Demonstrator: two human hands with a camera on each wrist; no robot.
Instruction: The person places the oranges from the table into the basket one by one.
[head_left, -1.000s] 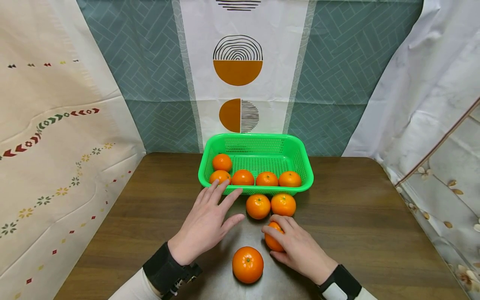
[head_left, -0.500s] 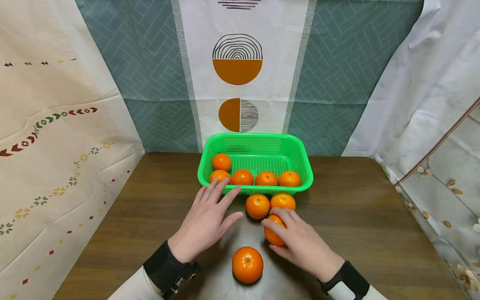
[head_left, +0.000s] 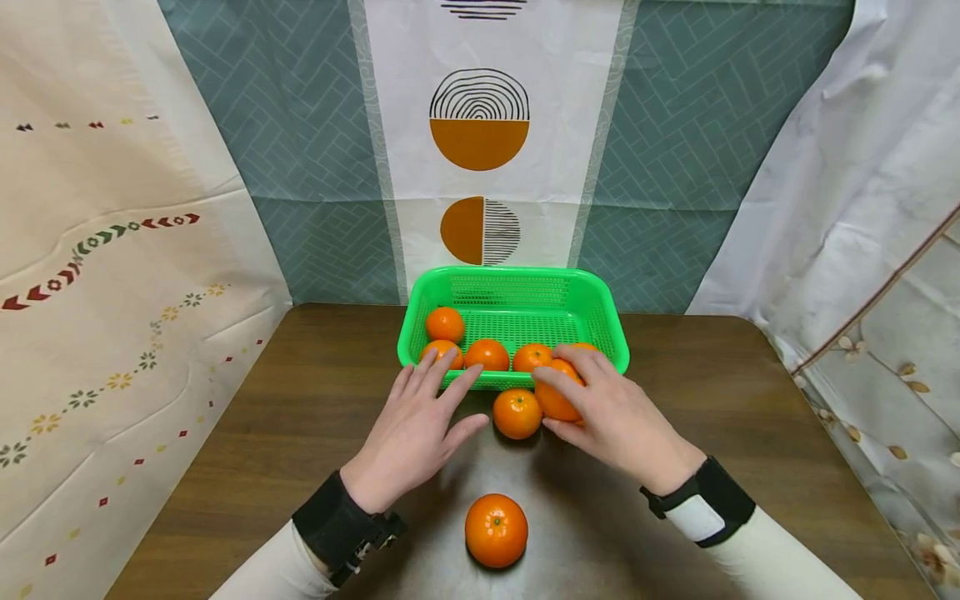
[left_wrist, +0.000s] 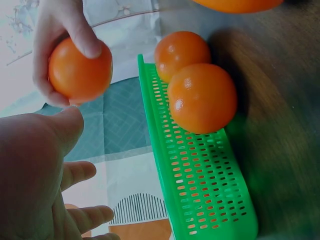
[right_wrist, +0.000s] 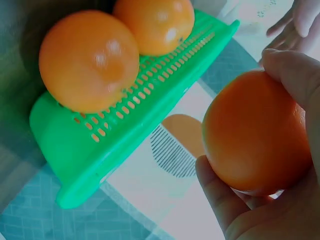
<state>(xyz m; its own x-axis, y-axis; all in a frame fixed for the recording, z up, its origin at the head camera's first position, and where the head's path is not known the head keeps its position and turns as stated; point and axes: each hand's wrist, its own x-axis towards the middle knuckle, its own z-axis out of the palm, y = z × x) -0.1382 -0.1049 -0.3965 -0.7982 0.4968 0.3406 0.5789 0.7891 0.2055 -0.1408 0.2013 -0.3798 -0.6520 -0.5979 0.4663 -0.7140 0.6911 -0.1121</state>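
Note:
My right hand (head_left: 622, 421) grips an orange (head_left: 553, 402) between thumb and fingers. In the right wrist view this orange (right_wrist: 255, 132) is held up off the table, level with the green basket (right_wrist: 125, 120). In the head view it is at the basket's front rim (head_left: 487, 380) and hides most of an orange behind it. My left hand (head_left: 412, 437), fingers spread and holding nothing, is over the basket's front left corner. One orange (head_left: 517, 413) sits in front of the basket, and another (head_left: 497, 531) lies nearer to me.
Several oranges sit inside the basket: one at the left (head_left: 446, 324) and a row along the front, such as an orange (head_left: 487, 355) left of the middle. The basket stands at the back of the brown wooden table (head_left: 712, 400), against a hanging cloth (head_left: 667, 167).
My right hand has lifted the orange off the table and carried it forward to the basket's front rim. The left hand stays nearly in place.

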